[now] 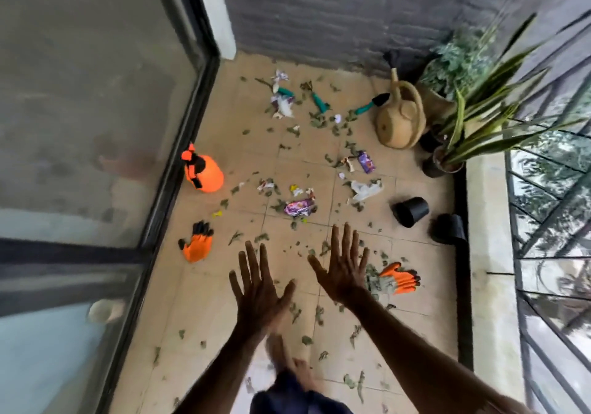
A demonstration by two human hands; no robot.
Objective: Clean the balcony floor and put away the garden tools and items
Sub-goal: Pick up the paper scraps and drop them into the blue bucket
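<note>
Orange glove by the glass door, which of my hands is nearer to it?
Left. The left hand is spread open just right of the glove; the right hand is farther right, beyond the left.

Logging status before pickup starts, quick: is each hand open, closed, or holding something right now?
Left hand: open, fingers spread, holding nothing.
Right hand: open, fingers spread, holding nothing.

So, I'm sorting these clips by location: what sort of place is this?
Most likely a home balcony: a tiled floor between a sliding glass door and a metal railing, with potted plants and a watering can in the corner.
</note>
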